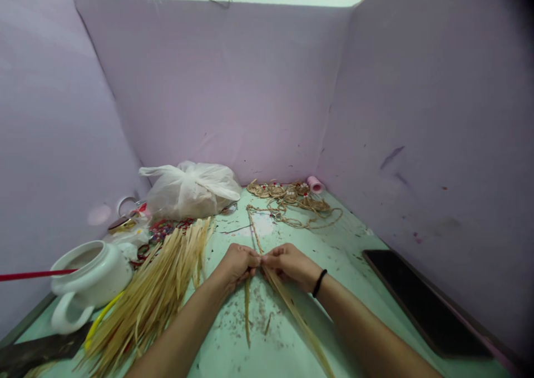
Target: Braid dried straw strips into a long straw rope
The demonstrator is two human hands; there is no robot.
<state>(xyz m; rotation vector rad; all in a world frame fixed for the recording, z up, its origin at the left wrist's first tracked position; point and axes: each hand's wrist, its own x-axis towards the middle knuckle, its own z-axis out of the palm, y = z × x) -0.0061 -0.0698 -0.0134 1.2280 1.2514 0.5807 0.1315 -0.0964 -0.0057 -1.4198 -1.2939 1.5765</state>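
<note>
My left hand (241, 264) and my right hand (292, 264) meet over the middle of the green table, fingertips pinched together. Between them is a thin twisted cord (253, 229) of dried plant fibre, which runs away from me up the table. A long flat strip of fibre (298, 318) trails from my right hand toward me. Below my left hand hangs a shorter, narrow strip (247, 314). The exact spot where the strips join is hidden by my fingers.
Left: a heap of dried fibre strips (154, 294), a white pot (94, 272) and a tied plastic bag (192, 192). At the back: woven fibre pieces with cord (292, 194) and a pink thread spool (315, 185). Right: a dark flat phone-like slab (421, 303). Lilac panels (217, 89) enclose the table.
</note>
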